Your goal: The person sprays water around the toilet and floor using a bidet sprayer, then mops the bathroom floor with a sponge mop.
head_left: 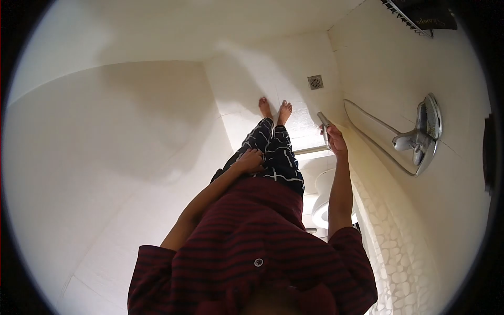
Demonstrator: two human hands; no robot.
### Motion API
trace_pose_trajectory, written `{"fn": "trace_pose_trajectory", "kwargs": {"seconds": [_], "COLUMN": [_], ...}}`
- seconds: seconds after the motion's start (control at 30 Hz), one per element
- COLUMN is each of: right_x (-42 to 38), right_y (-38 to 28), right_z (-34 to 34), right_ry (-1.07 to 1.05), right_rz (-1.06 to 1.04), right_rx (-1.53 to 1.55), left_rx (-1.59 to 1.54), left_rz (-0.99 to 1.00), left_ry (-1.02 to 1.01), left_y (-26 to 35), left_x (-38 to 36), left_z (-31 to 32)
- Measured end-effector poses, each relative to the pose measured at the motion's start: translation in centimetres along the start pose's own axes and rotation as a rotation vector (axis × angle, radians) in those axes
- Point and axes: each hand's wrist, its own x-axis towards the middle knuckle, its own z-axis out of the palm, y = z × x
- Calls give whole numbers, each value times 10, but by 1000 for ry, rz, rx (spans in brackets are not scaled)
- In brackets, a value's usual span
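Observation:
My right hand (pixel 337 140) is closed around a slim silver hand shower (pixel 324 122), held out to the right of my legs and tilted. A metal hose (pixel 371 140) loops beside it along the wall to a chrome shower mixer (pixel 415 140); where the hose joins the hand shower is not clear. My left hand (pixel 251 160) lies at the upper thigh of my dark, white-lined trousers (pixel 278 160). Its fingers are curled in against the fabric and partly hidden. Below, my bare feet (pixel 274 109) stand on the light tiled floor.
A square floor drain (pixel 315 82) lies ahead, right of the feet. On the right wall hangs a rack (pixel 407 18) with a dark packet (pixel 433 20). Behind my right arm are a white toilet (pixel 321 211) and a pebble-patterned surface (pixel 396 268). A pale wall (pixel 115 131) rises at left.

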Motion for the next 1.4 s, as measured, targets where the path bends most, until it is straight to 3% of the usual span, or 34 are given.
{"fn": "trace_pose_trajectory", "kwargs": {"seconds": [0.1,0.2,0.3,0.53,0.73,0.77,0.9,1.0,1.03,1.1,1.27,1.4], "right_x": [-15,-20,-24,-14,0,2,-14,-28,-32,-39,-64,-94], "right_y": [-6,-19,-20,-17,-17,-20,-21,-24,-26,-28,-1,30], "right_z": [-1,6,10,10,5,11,28,41,44,50,26,27], "right_ry": [139,177,209,344,437,452,523,634,673,700,694,624], "right_rz": [-49,10,34,-56,-207,-231,-209,-209,-210,-277,-386,-406], "right_rx": [102,-4,-42,12,-56,-79,-21,-32,-43,-62,-177,-219], "left_rx": [100,88,12,-162,-117,-88,-7,-73,-101,101,373,433], "left_rz": [-52,-97,-104,-154,-134,-52,30,114,33,106,9,93], "left_ry": [44,-41,61,91,161,149,192,99,40,31,-48,-35], "left_y": [-7,-31,-62,-126,-167,-180,-166,-167,-153,-136,-80,-77], "left_x": [-4,-8,-22,-56,-24,-13,-17,-8,-14,-11,3,34], "left_z": [-15,-35,-50,-92,-132,-133,-157,-167,-178,-194,-150,-104]}}
